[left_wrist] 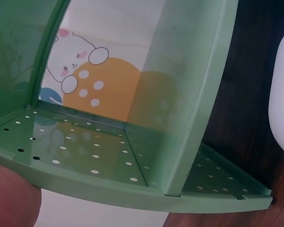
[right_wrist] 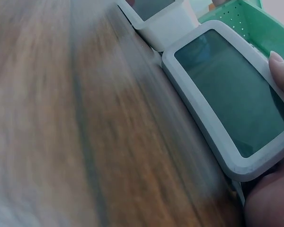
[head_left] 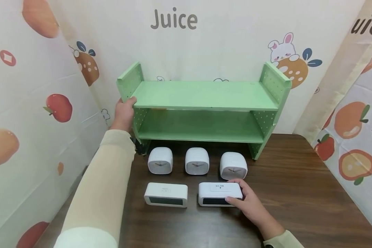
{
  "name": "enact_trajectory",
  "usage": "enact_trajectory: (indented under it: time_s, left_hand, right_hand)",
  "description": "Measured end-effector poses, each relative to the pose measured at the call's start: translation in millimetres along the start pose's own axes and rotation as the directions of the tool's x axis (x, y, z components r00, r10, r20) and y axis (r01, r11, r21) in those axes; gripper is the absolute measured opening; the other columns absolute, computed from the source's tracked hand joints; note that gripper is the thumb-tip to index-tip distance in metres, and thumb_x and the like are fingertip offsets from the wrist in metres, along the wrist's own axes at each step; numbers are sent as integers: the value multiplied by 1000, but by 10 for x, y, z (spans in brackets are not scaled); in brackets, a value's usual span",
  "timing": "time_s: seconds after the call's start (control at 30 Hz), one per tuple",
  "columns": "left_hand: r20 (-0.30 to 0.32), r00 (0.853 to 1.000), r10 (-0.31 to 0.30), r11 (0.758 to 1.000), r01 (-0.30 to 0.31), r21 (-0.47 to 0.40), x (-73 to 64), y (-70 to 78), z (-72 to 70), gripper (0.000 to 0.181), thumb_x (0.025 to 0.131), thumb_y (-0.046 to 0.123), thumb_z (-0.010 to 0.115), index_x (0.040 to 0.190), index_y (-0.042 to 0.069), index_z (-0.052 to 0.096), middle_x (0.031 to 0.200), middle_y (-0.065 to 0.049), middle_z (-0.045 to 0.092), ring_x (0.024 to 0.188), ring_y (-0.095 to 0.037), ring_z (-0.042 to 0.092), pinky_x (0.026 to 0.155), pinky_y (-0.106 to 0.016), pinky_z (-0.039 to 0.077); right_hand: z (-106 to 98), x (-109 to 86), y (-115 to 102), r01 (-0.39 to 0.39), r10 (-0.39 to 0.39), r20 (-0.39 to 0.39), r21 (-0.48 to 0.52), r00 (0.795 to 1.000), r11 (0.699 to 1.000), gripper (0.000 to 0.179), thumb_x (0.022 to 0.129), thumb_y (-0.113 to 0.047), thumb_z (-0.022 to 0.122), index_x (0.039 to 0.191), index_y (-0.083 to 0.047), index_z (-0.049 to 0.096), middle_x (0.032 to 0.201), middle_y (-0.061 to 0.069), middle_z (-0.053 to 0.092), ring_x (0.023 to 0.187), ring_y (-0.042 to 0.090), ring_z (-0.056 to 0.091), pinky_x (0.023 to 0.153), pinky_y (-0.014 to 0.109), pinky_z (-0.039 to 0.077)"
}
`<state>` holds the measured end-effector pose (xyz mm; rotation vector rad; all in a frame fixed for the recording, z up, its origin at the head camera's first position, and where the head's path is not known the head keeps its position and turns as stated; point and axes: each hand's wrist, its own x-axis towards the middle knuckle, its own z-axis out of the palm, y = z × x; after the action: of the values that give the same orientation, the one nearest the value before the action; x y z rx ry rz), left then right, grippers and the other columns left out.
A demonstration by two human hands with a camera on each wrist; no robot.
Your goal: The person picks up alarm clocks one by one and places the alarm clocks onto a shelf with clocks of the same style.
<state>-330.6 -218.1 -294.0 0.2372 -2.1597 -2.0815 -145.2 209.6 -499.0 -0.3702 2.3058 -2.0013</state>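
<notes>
My left hand (head_left: 123,113) grips the left side of a pale-green two-tier shelf (head_left: 201,94), thumb at its front edge. My right hand (head_left: 249,204) is curled round the right end of a white, oblong clock with a dark display (head_left: 215,193), near right on the brown wood-grain table (head_left: 297,179). A matching white oblong clock (head_left: 165,195) sits left of it; farther back, three white, rounded-square dial clocks (head_left: 197,160) stand in a row.

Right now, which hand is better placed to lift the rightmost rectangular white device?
Probably the right hand: its thumb and fingers hold that rectangular device by its right end. The left hand is farther away and grips the left side of the green shelf.
</notes>
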Motion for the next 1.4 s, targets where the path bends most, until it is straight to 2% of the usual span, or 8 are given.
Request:
enact_trajectory:
  time_s: [0.33,0.57,0.87,1.03,1.3,1.4]
  left_hand:
    - [-5,1000,31,999,-31,37,17,-36,43,60,108,48,42,163,30,27,159,-2,40,139,-24,41,115,-57,32]
    - [-3,999,34,998,-34,43,19,-50,40,60,108,49,41,163,31,27,157,-2,41,138,-23,43,114,-56,33]
    - [-1,1000,11,999,-11,32,1,-58,49,60,108,52,40,163,35,24,159,0,38,140,-23,41,114,-57,32]
    - [-1,1000,16,1000,-16,19,-4,-54,50,59,108,50,41,163,34,26,157,-1,41,138,-24,43,114,-56,34]
    - [-3,1000,10,1000,-10,-3,14,-28,47,58,108,49,42,162,32,28,154,-3,42,138,-27,43,112,-55,37]
    - [-9,1000,16,1000,-16,-5,18,4,13,59,108,48,42,162,31,27,155,-3,42,139,-28,42,112,-56,36]
  right_hand:
    - [-2,-19,29,-12,12,21,14,1000,1000,55,89,2,77,135,6,47,126,22,57,105,14,61,83,25,54]
    - [2,-30,32,-48,48,-10,0,999,999,54,90,-2,78,134,4,47,129,21,57,107,15,60,86,25,52]
    - [-13,-37,30,-5,5,-12,4,1000,1000,51,91,1,75,134,6,46,126,21,58,105,13,61,85,24,52]
    - [-7,-49,6,16,-15,-16,26,1000,1000,49,92,4,72,133,8,45,125,21,58,105,13,62,85,23,52]
    - [20,-71,-120,6,-4,-67,37,998,999,48,94,3,71,133,7,45,126,19,57,105,14,61,84,24,52]
    - [43,-40,-179,19,-15,-61,54,998,998,47,94,3,70,134,7,44,126,17,57,105,15,61,84,25,53]
